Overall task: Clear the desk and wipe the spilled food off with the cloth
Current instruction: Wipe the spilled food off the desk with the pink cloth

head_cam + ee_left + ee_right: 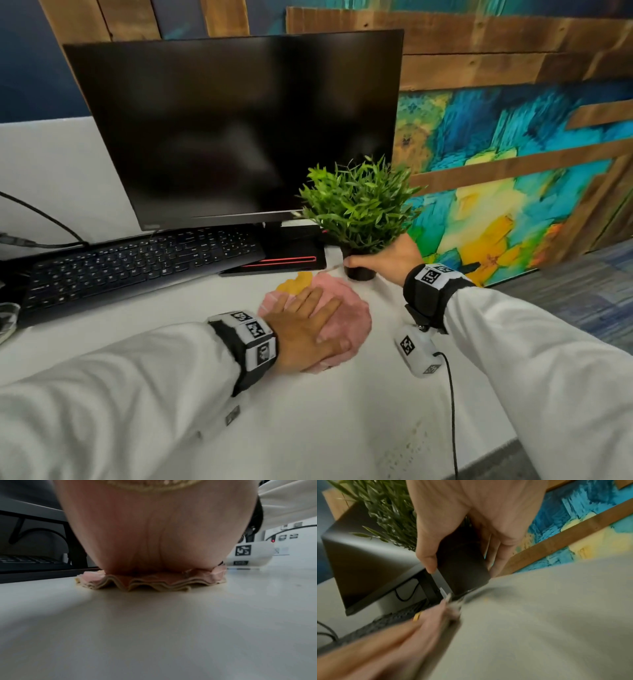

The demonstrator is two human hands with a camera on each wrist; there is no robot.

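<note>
A pink cloth (349,310) (154,582) lies folded on the white desk (342,411). My left hand (308,325) (154,534) presses flat on it with straight fingers. A yellow spill (296,282) shows just beyond the cloth, near the monitor base. My right hand (380,262) (460,566) grips the black pot (359,272) (462,563) of a small green plant (359,202) (385,513), thumb on one side and fingers on the other. In the right wrist view the pot is tilted with its base at the desk.
A dark monitor (233,130) and a black keyboard (137,263) stand behind the cloth. A cable (44,219) runs at the far left. A painted wall panel (513,171) borders the desk's right edge. Small crumbs (486,599) dot the desk near the pot.
</note>
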